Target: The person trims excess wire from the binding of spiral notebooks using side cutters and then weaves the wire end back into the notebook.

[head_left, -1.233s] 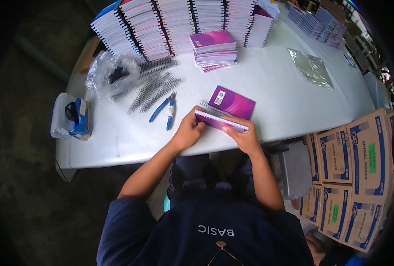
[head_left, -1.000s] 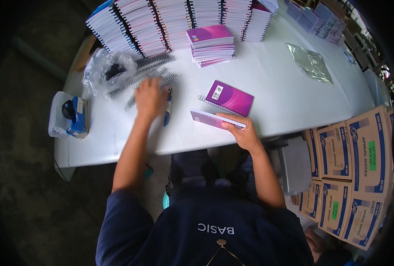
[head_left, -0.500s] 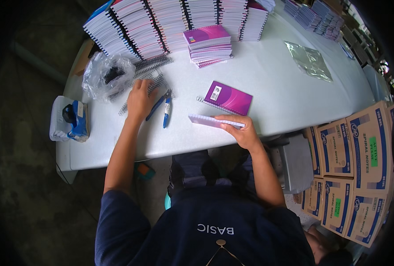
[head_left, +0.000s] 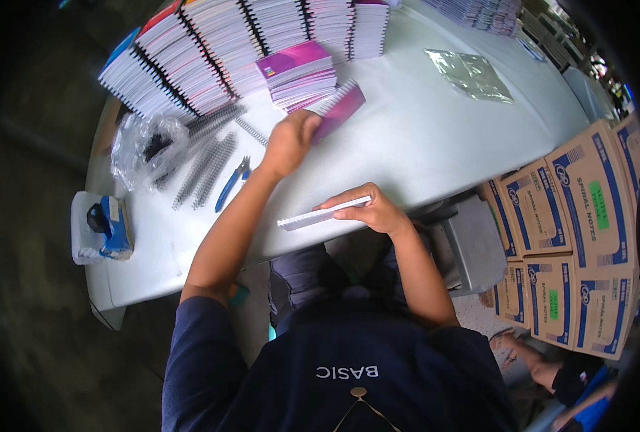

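My left hand (head_left: 289, 146) is closed on one end of a purple spiral notebook (head_left: 343, 109), which tilts above the table with its coil along the upper left edge. Closer to me, my right hand (head_left: 379, 210) pinches a thin white notepad (head_left: 312, 216) between thumb and fingers, held nearly edge-on over the table's front edge. Blue-handled cutters (head_left: 233, 183) lie left of my left wrist. Beside them are several loose binding coils (head_left: 206, 169). A stack of small purple notebooks (head_left: 298, 75) stands just beyond my left hand.
Tall rows of bound notebooks (head_left: 222, 47) line the table's far side. A clear plastic bag (head_left: 147, 151) and a box with blue sides (head_left: 118, 229) sit at left. A plastic sleeve (head_left: 470, 74) lies at far right. Cartons (head_left: 586, 187) are piled right, near a grey bin (head_left: 475, 245).
My left hand has left the coils, moved right and taken hold of the purple notebook, turning it off the table. My right hand still holds the notepad. The whole view has shifted.
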Motion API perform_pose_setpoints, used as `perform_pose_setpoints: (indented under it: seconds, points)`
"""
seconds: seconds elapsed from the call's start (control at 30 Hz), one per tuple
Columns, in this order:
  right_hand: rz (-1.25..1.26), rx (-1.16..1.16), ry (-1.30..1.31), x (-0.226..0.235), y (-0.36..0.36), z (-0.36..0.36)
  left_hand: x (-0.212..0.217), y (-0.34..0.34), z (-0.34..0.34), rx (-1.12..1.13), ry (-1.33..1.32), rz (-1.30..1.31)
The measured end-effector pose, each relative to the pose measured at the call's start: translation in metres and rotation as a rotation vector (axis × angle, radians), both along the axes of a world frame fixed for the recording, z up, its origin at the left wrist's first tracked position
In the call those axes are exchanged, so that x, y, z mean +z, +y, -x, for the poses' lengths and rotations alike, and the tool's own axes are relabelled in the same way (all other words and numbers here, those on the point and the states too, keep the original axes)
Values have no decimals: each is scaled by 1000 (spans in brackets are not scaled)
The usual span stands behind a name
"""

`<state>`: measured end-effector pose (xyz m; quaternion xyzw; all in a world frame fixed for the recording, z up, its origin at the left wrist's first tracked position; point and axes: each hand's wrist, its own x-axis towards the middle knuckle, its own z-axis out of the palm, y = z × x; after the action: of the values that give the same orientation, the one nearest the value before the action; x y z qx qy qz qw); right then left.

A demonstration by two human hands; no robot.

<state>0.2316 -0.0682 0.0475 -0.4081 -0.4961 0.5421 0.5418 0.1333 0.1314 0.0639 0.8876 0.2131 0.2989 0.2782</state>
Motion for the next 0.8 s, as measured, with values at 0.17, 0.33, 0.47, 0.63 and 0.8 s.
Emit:
perform_pose_setpoints:
  seconds: [0.17, 0.33, 0.47, 0.63, 0.8]
  points:
    - [-40, -3, 39, 2, -1, -6, 23, 3, 2, -186, 23, 650]
    - [-41, -6, 64, -1, 1, -7, 32, 9, 6, -209, 134, 410]
    - [-66, -27, 59, -4, 1, -7, 33, 40, 10, -11, 51, -231]
    - [-39, -76, 113, -1, 1, -1, 21, 65, 61, -16, 617, -209]
    - [-59, -75, 111, -9, 4, -1, 21, 52, 74, 103, 291, -451]
